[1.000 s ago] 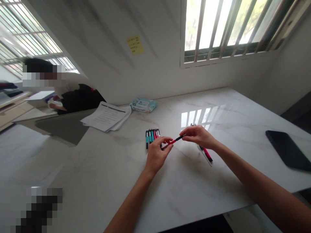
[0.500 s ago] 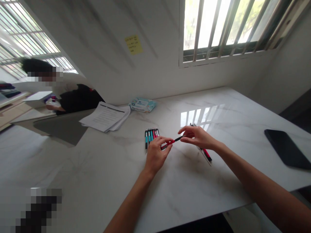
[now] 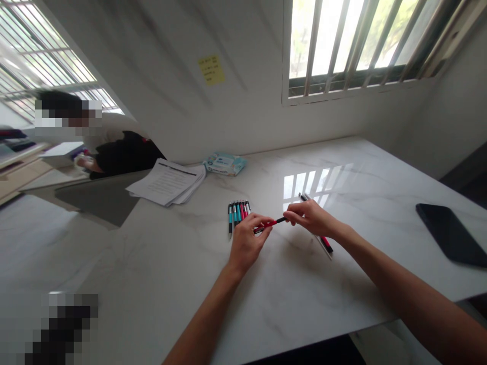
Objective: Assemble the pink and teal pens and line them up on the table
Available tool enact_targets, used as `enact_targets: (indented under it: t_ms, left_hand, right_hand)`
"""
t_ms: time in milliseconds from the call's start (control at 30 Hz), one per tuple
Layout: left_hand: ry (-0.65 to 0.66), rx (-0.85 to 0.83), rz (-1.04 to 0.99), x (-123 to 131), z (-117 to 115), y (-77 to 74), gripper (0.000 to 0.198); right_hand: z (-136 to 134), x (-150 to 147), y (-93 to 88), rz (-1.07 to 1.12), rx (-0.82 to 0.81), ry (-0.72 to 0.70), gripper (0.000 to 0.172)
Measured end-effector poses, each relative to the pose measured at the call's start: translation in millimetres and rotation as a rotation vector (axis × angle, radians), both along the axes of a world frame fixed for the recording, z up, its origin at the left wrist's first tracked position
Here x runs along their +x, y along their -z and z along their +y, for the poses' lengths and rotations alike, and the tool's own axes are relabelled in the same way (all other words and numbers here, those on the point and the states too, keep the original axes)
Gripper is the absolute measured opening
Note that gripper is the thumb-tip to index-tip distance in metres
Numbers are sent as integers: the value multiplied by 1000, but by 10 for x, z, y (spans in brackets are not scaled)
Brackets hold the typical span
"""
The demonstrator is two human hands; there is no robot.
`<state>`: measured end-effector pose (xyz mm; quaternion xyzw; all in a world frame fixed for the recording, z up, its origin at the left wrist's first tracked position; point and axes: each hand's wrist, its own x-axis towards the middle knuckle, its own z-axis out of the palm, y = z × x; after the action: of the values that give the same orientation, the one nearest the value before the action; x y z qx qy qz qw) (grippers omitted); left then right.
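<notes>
A red pen (image 3: 271,223) with a black grip is held level above the table between both hands. My left hand (image 3: 249,238) pinches its red barrel between thumb and fingertips. At the other end, my right hand (image 3: 309,217) has thumb and fingers closed on the tip of the black grip, which they hide. Just beyond my left hand lies a row of several pens (image 3: 238,208) in teal, red and white, partly covered by the hand. Under my right hand rest a red and black pen (image 3: 327,244) and a thin white rod-like piece (image 3: 323,248).
The white marbled table (image 3: 289,304) carries a phone (image 3: 451,234) at the right, and stacked papers (image 3: 167,182) and a blue wipes pack (image 3: 225,164) by the wall. Beyond a grey panel (image 3: 99,197), another person (image 3: 122,147) sits at the left.
My right hand's fingers have closed on the end of the black grip, where they were looser before. The left hand keeps its pinch. The view has shifted slightly.
</notes>
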<state>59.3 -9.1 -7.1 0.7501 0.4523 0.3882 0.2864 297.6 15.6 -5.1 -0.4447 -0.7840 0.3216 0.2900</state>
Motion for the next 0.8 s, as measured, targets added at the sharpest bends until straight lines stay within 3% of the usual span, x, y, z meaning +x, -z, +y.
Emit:
enact_targets:
  t_ms: [133,200,333,500,633,800]
  left_hand:
    - [-6,-9,-9,2,-3,-2,14]
    - [-12,-1,-9,4,-5,-5,14]
    - [-17,22,-15,9,-4,-2,13]
    - [-37,32,1,3,4,7,13]
    - [-17,28,-6,4,3,8,14]
    - [-18,26,-18,6,3,4,14]
  right_hand:
    - [-3,-1,-4,68,36,-25,22]
    - [-3,-3,-6,74,55,-12,20]
    - [-1,-11,-3,-7,51,48,33]
    - [-6,-19,-5,57,144,-22,20]
    - [-8,-27,-15,-31,155,34,35]
    - [-10,-11,-6,31,180,-53,16]
